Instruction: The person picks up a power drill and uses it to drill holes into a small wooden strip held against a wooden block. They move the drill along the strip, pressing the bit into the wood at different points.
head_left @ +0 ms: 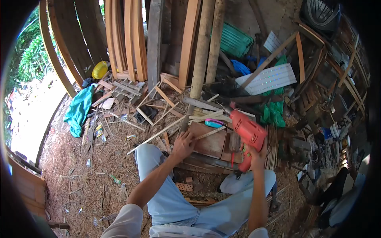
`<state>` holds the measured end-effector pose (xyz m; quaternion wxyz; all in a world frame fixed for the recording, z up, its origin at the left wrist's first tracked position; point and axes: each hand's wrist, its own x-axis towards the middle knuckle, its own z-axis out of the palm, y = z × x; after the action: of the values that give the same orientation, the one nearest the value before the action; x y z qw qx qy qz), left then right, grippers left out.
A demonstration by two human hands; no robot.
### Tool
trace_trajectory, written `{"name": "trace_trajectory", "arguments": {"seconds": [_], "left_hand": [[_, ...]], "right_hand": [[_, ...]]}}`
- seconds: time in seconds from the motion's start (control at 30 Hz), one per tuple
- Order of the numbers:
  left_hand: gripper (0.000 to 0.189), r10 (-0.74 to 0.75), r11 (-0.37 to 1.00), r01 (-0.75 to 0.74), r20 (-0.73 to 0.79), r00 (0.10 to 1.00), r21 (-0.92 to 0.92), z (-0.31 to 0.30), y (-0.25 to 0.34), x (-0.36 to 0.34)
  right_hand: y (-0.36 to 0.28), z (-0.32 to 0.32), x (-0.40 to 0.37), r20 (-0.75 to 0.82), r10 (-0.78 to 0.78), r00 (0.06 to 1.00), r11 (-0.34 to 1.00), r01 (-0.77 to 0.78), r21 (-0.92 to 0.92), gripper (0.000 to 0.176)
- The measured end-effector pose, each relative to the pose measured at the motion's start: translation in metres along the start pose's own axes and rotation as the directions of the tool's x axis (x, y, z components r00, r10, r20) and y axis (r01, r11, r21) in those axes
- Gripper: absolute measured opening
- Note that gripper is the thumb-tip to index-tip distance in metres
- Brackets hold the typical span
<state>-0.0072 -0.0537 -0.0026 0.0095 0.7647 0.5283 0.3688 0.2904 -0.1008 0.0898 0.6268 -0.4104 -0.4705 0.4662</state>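
My right hand (256,156) is wrapped round the handle of a red power drill (249,127), its front end pointing up and to the left. The drill is over the right side of a low wooden work surface (207,143). My left hand (183,145) is at the left edge of that surface, with its fingers on one end of a thin light wooden strip (210,133). Behind the strip lies a pink and turquoise object (214,123). A small red stick-like item (232,159) is left of the drill handle.
Wood offcuts (127,89) and a teal cloth (79,109) lie at the left. Tall planks and poles (203,51) stand behind the work surface. A green basket (236,41), a white panel (270,78) and green plastic (274,111) are at the right back.
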Motion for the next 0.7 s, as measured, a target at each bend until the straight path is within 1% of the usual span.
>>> {"name": "trace_trajectory", "arguments": {"seconds": [0.03, 0.07, 0.1, 0.13, 0.17, 0.23, 0.27, 0.4, 0.43, 0.47, 0.5, 0.57, 0.6, 0.63, 0.67, 0.7], "left_hand": [[0.021, 0.004, 1.0, -0.004, -0.013, 1.0, 0.013, 0.002, 0.002, -0.002], [0.021, 0.033, 0.999, -0.033, 0.02, 0.999, -0.009, 0.004, 0.003, -0.005], [0.022, 0.057, 0.998, -0.055, 0.049, 0.997, -0.031, 0.006, 0.005, -0.009], [0.026, 0.07, 0.997, -0.066, 0.081, 0.994, -0.042, 0.005, 0.009, -0.012], [0.026, 0.074, 0.997, -0.072, 0.075, 0.994, -0.031, 0.003, 0.013, -0.017], [0.032, 0.051, 0.995, -0.059, 0.092, 0.994, 0.078, 0.009, 0.019, -0.027], [0.036, 0.0, 0.991, -0.016, 0.117, 0.993, 0.135, 0.011, 0.022, -0.033], [0.035, -0.024, 0.992, 0.007, 0.135, 0.99, 0.127, 0.003, 0.039, -0.031], [0.035, -0.16, 0.987, 0.161, 0.15, 0.976, 0.01, 0.003, 0.042, -0.027], [0.036, -0.291, 0.945, 0.311, 0.174, 0.941, -0.1, 0.003, 0.044, -0.022], [0.036, -0.29, 0.947, 0.308, 0.165, 0.943, -0.094, 0.007, 0.044, -0.02], [0.037, -0.353, 0.919, 0.371, 0.142, 0.925, -0.136, 0.028, 0.038, -0.012], [0.038, -0.417, 0.893, 0.436, 0.16, 0.895, -0.11, 0.038, 0.037, -0.01], [0.038, -0.411, 0.895, 0.43, 0.155, 0.898, -0.116, 0.039, 0.046, -0.007], [0.039, -0.398, 0.907, 0.415, 0.184, 0.899, -0.065, 0.039, 0.054, -0.006], [0.039, -0.387, 0.917, 0.398, 0.216, 0.896, -0.011, 0.039, 0.059, -0.005]], "right_hand": [[0.017, -0.003, -0.005, -0.039, -0.012, 0.999, 0.998, 0.014, 0.057, 0.062], [0.031, -0.005, -0.011, -0.03, -0.022, 0.999, 0.997, 0.024, 0.069, 0.062], [0.042, -0.006, -0.016, -0.105, -0.058, 0.993, 0.993, 0.069, 0.099, 0.062], [0.05, -0.007, -0.019, -0.183, -0.089, 0.979, 0.985, 0.113, 0.128, 0.061], [0.056, -0.01, -0.022, -0.179, -0.095, 0.979, 0.983, 0.12, 0.138, 0.061], [0.056, -0.021, -0.024, -0.214, -0.08, 0.974, 0.984, 0.111, 0.139, 0.062], [0.056, -0.025, -0.024, -0.216, -0.091, 0.972, 0.983, 0.123, 0.139, 0.062], [0.061, -0.032, -0.034, -0.248, -0.054, 0.967, 0.992, 0.079, 0.093, 0.064], [0.063, -0.033, -0.033, -0.223, -0.069, 0.972, 0.99, 0.094, 0.102, 0.064], [0.065, -0.031, -0.03, -0.193, -0.087, 0.977, 0.987, 0.111, 0.115, 0.064], [0.06, -0.026, -0.031, -0.188, -0.092, 0.978, 0.986, 0.116, 0.123, 0.064], [0.046, -0.015, -0.032, -0.174, -0.135, 0.975, 0.989, 0.144, 0.044, 0.064], [0.054, -0.016, -0.03, -0.173, -0.142, 0.975, 0.987, 0.152, 0.046, 0.064], [0.067, -0.017, -0.026, -0.175, -0.18, 0.968, 0.983, 0.184, 0.003, 0.064], [0.078, -0.021, -0.023, -0.178, -0.217, 0.96, 0.976, 0.214, -0.038, 0.064], [0.071, -0.019, -0.025, -0.182, -0.221, 0.958, 0.975, 0.217, -0.039, 0.064]]}}
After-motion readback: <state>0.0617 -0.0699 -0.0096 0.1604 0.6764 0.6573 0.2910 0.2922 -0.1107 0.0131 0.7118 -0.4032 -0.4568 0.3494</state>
